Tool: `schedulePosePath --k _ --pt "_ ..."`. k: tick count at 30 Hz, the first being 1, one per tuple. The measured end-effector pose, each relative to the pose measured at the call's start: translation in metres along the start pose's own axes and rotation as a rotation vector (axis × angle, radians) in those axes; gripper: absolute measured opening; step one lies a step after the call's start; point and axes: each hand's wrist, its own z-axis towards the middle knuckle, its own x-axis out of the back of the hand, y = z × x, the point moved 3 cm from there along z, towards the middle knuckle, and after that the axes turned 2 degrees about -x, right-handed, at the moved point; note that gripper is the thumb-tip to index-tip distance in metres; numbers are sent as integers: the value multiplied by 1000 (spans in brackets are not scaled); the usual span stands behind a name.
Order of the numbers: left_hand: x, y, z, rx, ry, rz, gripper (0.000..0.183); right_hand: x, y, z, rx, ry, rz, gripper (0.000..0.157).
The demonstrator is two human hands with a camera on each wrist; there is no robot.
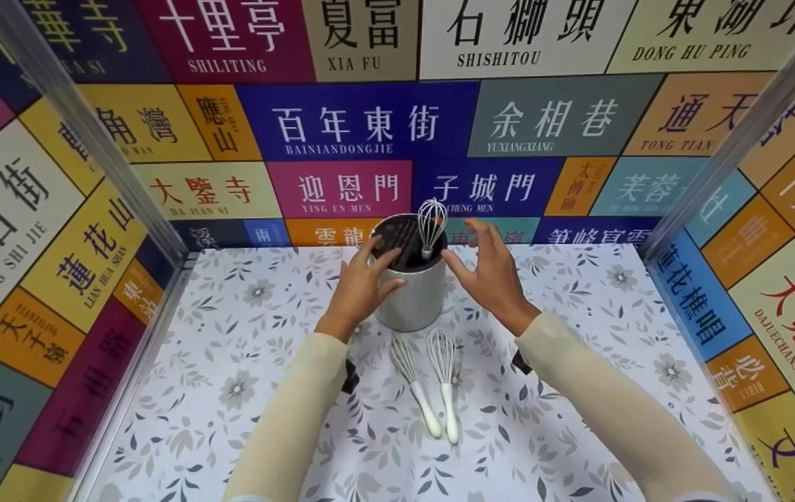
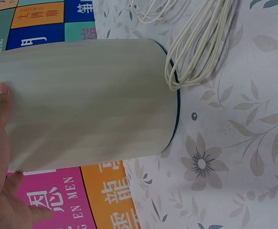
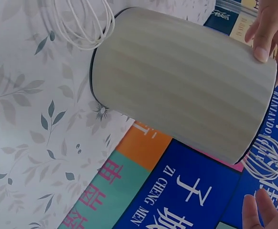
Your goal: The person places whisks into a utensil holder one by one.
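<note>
A pale grey utensil holder with a dark inside stands upright at the back of the table. My left hand holds it at the left of its rim, thumb against the outer wall, index finger over the opening. A whisk stands in the holder, wire end up, its handle hidden inside. My right hand is at the right of the rim, fingers spread and holding nothing, near that whisk. Two white-handled whisks, a left one and a right one, lie in front of the holder, wires toward it.
The table has a white cover with grey flowers and leaves. Just behind the holder rises a back wall of coloured panels with lettering. Similar side walls stand left and right, with clear upright posts at the corners.
</note>
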Motion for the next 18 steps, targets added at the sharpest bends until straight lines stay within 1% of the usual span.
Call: schedulePosePath --k 3,8,13,18 --pt "0 -1 1 -1 1 -2 62 4 0 -8 -6 -9 2 61" --pt "-1 -2 0 -1 -3 -10 62 8 2 -24 -40 -52 7 60" --pt "0 -1 -1 -3 -8 -25 62 7 5 -39 -65 -87 4 62" --pt "0 0 -1 -21 8 -29 62 3 9 -57 -93 -125 -10 65"
